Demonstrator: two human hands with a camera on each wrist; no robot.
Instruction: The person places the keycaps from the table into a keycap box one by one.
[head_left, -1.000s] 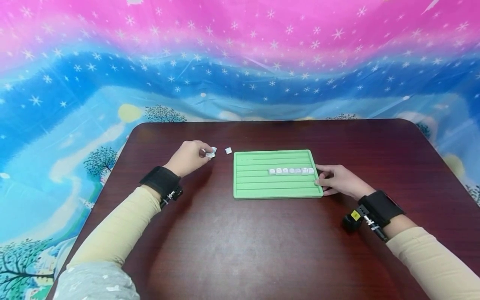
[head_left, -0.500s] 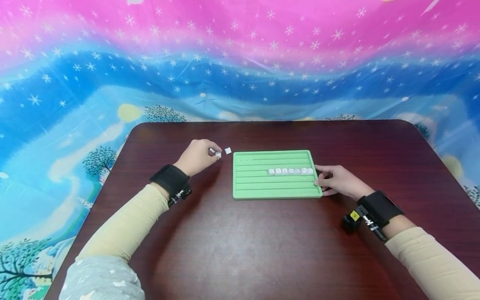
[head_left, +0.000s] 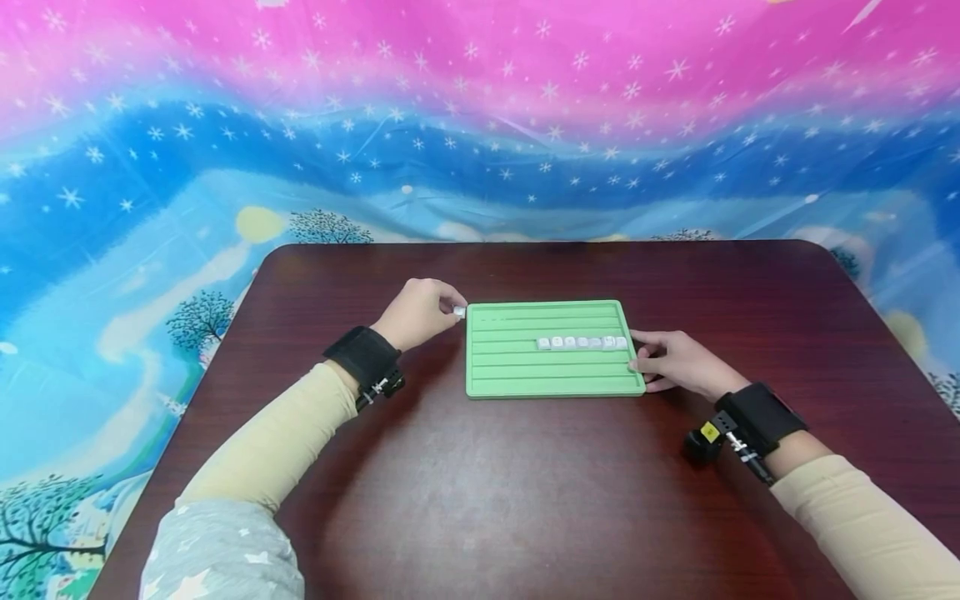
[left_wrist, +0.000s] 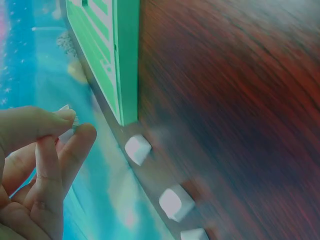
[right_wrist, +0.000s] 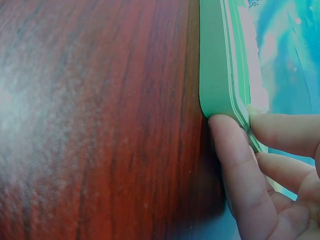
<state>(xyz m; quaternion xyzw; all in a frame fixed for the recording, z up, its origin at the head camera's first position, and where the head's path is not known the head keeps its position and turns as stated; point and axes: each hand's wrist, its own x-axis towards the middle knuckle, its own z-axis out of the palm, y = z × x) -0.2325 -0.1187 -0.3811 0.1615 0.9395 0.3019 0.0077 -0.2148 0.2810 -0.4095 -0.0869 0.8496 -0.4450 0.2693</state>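
Between thumb and fingertips, my left hand (head_left: 422, 317) pinches a small white keycap (head_left: 459, 312), just off the far left corner of a green grooved tray (head_left: 510, 387). The fingers partly hide that keycap in the left wrist view. A row of several white keycaps (head_left: 570, 342) lies in a middle groove, running to the tray's right end. My right hand (head_left: 684, 363) grips the tray's right edge, thumb over the rim and fingers along the side, as the right wrist view also shows at the tray corner (right_wrist: 220, 107).
In the left wrist view, loose white keycaps lie on the table near the tray: one by its corner (left_wrist: 137, 149), another farther along (left_wrist: 176, 202) and a third at the bottom edge (left_wrist: 195, 234). The dark wooden table (head_left: 525, 500) ends at a patterned cloth backdrop (head_left: 480, 150).
My left hand has picked up a keycap from the far left of the table and carried it right to the tray's corner. The right hand and tray stay almost still.
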